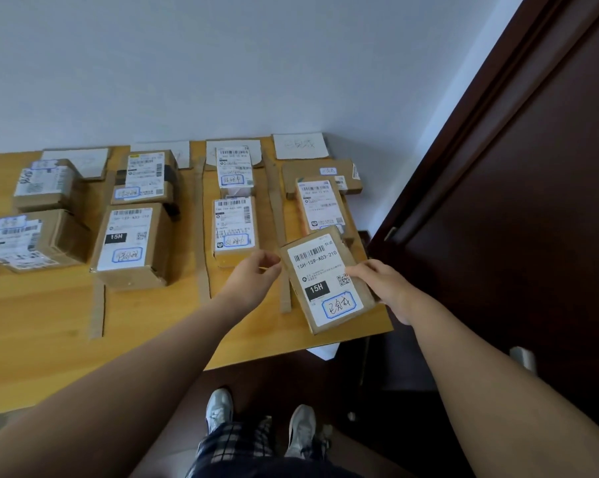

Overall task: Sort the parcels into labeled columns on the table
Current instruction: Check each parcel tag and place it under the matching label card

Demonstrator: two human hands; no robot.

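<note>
Cardboard parcel (325, 281) with a white shipping label marked 15H and a blue-ringed handwritten tag lies askew at the near right corner of the wooden table (50, 339), between the two hands. The right hand (384, 288) grips its right edge: the fingers (358, 270) curl over onto the label just beside the QR code, while the thumb is hidden. The left hand (253, 274) reaches to the parcel's far left corner, its fingers (274, 269) loosely curled with a narrow gap to the thumb and nothing between them. Whether those fingertips touch the cardboard cannot be told.

Just beyond the right fingers lies a long labelled parcel (320, 208), its near end covered by the gripped one. Farther on is a flat brown carton (318, 172), and past that, against the wall, a white column card (300, 146) with handwriting too faint to read. A cardboard strip (275, 201) runs away from the left fingertips and separates this column from the next. To the left of that strip, directly beyond the left knuckles, sits a middle parcel (234, 229) with another small parcel (234, 170) behind it. Well left of both hands stand a tall 15H box (129, 243) and more labelled boxes. A dark wooden door (532, 201) rises to the right of the right wrist.
</note>
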